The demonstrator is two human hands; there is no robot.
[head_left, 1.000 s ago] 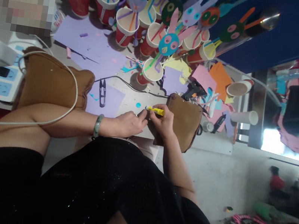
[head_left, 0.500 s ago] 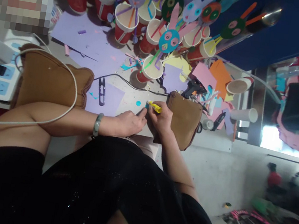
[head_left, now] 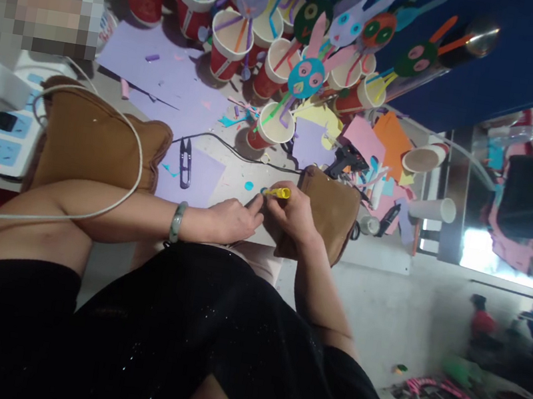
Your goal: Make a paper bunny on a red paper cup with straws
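My right hand (head_left: 294, 214) is closed around a yellow marker (head_left: 278, 192), whose tip end points left at a small blue disc (head_left: 263, 191) on the table. Beside it my left hand (head_left: 237, 220) has its fingers bent, the fingertips at the disc's near edge; whether they pinch anything is too small to tell. Another blue disc (head_left: 249, 186) lies just to the left. Farther left, black thread snips (head_left: 184, 163) rest on purple paper (head_left: 204, 173). A cup (head_left: 262, 137) behind the hands holds a blue rabbit face (head_left: 306, 78) on straws.
Brown cushions (head_left: 98, 139) (head_left: 327, 216) lie either side of the hands. Several red-and-white cups (head_left: 225, 58) with paper animals stand at the back. A glue gun (head_left: 346, 161), paper scraps (head_left: 392, 138) and a power strip (head_left: 6, 145) are around, and a white cable crosses my left arm.
The view has shifted slightly. The yellow marker has tilted, its back end now turned more toward the camera. Both hands remain at the same spot by the disc.
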